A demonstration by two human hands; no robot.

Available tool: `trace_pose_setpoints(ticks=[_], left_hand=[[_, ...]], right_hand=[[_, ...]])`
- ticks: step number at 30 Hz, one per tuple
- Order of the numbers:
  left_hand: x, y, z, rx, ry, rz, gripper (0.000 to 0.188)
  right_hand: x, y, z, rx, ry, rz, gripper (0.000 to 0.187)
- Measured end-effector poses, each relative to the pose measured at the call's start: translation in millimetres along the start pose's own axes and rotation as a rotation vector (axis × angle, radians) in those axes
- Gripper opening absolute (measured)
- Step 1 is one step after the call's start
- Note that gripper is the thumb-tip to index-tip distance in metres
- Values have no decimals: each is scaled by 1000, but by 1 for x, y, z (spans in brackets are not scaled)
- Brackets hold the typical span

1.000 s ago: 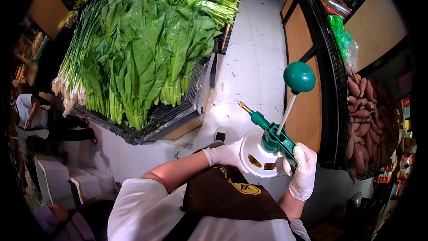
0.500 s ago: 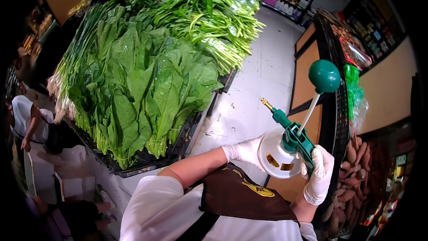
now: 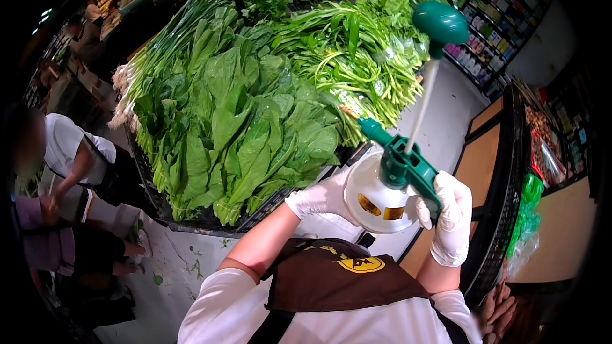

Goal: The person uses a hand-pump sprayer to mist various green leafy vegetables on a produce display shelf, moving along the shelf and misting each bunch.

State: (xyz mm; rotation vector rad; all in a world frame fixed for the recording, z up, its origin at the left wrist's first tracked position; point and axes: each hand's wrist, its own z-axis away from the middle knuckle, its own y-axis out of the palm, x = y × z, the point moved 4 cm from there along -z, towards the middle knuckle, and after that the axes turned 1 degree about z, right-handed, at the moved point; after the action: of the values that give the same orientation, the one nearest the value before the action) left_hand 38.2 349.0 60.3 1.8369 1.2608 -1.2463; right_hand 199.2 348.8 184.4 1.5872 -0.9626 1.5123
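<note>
Both my hands wear white gloves and hold a pump spray bottle (image 3: 377, 202), white-bodied with a green head. My left hand (image 3: 325, 199) is wrapped against the side of the body. Around the green handle, my right hand (image 3: 454, 216) is closed. The pump rod stands raised, topped by a green knob (image 3: 441, 25). Its brass nozzle (image 3: 349, 113) points left over the vegetables, with what looks like fine mist at the tip. Broad leafy greens (image 3: 223, 127) lie closest to the nozzle, beside thin-stemmed greens (image 3: 363, 57). Spring onions (image 3: 162, 41) lie at the left.
A black display tray (image 3: 239, 232) edges the vegetables. At right stands a wood-panelled counter (image 3: 478, 159) with green plastic bags (image 3: 528, 207) hanging beside it. Reddish tubers (image 3: 500, 311) lie lower right. People, one in a white shirt (image 3: 67, 146), are at the left. Stocked shelves (image 3: 488, 16) stand behind.
My view has turned, and the bottle now sits nearer the greens, its nozzle in front of them. The pump knob is higher in view. Both hands keep their hold.
</note>
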Motion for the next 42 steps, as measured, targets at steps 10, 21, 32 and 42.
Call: trace_pose_setpoints(ticks=[10, 21, 32, 42], left_hand=[[36, 52, -105, 7, -188, 83, 121], [58, 103, -172, 107, -425, -454, 73], [27, 18, -150, -870, -404, -208, 29], [-9, -52, -174, -1557, -89, -590, 24]], right_hand=[[26, -121, -23, -45, -99, 43, 35], [8, -268, -71, 82, -63, 111, 51], [7, -334, -202, 121, -220, 22, 50], [7, -341, -362, 364, -78, 216, 39]])
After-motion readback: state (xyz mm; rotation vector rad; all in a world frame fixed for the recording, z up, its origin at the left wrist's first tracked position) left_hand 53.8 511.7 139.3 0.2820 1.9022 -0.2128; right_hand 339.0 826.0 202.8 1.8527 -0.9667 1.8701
